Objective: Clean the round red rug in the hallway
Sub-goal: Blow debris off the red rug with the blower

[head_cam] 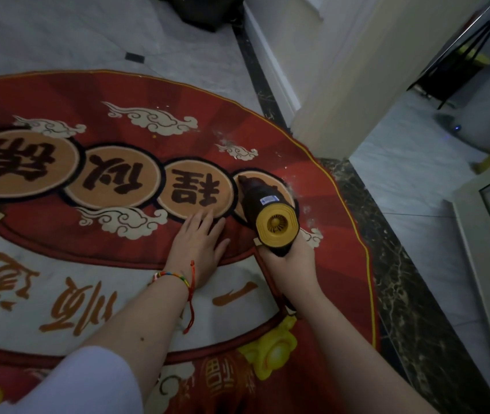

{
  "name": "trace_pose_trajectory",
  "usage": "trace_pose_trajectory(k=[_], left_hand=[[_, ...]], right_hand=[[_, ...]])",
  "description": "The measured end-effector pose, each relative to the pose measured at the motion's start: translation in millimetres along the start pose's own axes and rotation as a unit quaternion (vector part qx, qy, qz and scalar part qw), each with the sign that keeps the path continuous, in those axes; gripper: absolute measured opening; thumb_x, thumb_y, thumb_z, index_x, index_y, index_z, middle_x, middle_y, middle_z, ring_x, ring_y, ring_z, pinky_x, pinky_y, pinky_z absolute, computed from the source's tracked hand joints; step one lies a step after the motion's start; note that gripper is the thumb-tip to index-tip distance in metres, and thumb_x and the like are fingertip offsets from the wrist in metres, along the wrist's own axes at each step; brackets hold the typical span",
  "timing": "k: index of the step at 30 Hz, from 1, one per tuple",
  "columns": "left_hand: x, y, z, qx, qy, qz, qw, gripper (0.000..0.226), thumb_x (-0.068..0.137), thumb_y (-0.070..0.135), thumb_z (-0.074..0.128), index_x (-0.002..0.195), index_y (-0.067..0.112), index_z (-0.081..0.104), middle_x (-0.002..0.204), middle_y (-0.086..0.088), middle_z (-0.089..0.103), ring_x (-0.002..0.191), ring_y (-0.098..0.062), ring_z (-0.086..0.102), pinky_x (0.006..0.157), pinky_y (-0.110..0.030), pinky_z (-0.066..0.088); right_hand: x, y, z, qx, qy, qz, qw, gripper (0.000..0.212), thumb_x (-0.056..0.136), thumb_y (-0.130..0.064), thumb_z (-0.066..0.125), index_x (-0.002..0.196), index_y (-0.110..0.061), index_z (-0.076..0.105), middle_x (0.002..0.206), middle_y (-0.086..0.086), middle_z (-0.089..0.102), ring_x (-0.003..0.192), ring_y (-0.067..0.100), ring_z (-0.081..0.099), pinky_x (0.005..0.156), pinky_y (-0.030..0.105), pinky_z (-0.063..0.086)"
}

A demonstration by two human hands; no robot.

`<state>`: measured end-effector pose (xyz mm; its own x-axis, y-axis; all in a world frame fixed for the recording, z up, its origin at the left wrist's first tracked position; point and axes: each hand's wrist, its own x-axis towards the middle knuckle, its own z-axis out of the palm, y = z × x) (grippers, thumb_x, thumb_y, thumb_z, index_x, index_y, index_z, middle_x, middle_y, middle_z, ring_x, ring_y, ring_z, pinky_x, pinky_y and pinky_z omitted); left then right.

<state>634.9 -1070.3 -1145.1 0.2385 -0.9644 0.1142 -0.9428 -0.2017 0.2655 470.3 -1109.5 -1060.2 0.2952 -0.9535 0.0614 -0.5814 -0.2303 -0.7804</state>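
Vacuuming the round red patterned rug point(94, 94) on the hallway floor.
My right hand point(290, 264) holds the black-and-yellow handheld vacuum point(263, 207) in a closed grip, nozzle on the rug's right side; my left hand point(197, 249) presses flat beside it.

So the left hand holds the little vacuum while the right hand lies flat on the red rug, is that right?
Not quite: the hands are swapped. In the head view the right hand holds the little vacuum, and the left hand lies flat on the red rug.
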Motion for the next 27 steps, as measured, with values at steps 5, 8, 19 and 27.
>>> trace_pose_trajectory(k=[5,8,19,27], left_hand=[[-0.4,0.9,-2.8,0.009,-0.004,-0.001,1.000,0.066,0.095,0.050,0.012,0.142,0.014,0.043,0.149,-0.012,0.037,0.139,-0.031,0.029,0.115,-0.042,0.020],[0.0,2.5,-4.0,0.012,-0.009,-0.003,1.000,0.067,0.094,0.050,0.012,0.143,0.015,0.041,0.150,-0.011,0.035,0.139,-0.030,0.028,0.115,-0.041,0.019],[12.9,-9.4,-7.2,0.025,-0.019,0.031,0.999,0.065,0.093,0.056,0.020,0.128,0.014,0.056,0.136,-0.011,0.049,0.126,-0.033,0.041,0.109,-0.043,0.031],[11.8,-14.9,-1.4,-0.024,-0.008,0.002,1.000,0.081,0.087,0.067,0.003,0.145,0.022,0.037,0.153,-0.008,0.031,0.143,-0.030,0.020,0.118,-0.039,0.009]], right_hand=[[-23.4,7.8,-9.8,0.030,-0.013,0.020,0.999,0.035,0.076,-0.015,0.075,0.106,-0.025,0.060,0.095,-0.014,0.065,0.090,0.002,0.061,0.072,0.019,0.051],[-36.3,12.7,-12.5,0.053,-0.020,0.017,0.998,0.041,0.076,-0.010,0.074,0.110,-0.027,0.058,0.097,-0.017,0.064,0.091,-0.005,0.059,0.071,0.010,0.049],[34.4,-10.8,13.1,0.063,-0.003,0.019,0.998,0.035,0.078,-0.011,0.068,0.112,-0.014,0.059,0.099,0.001,0.065,0.088,0.013,0.060,0.066,0.017,0.042],[50.2,-26.0,21.8,0.080,-0.010,-0.013,0.997,0.034,0.082,-0.010,0.070,0.107,-0.026,0.054,0.091,-0.022,0.051,0.087,-0.001,0.052,0.068,0.009,0.038]])
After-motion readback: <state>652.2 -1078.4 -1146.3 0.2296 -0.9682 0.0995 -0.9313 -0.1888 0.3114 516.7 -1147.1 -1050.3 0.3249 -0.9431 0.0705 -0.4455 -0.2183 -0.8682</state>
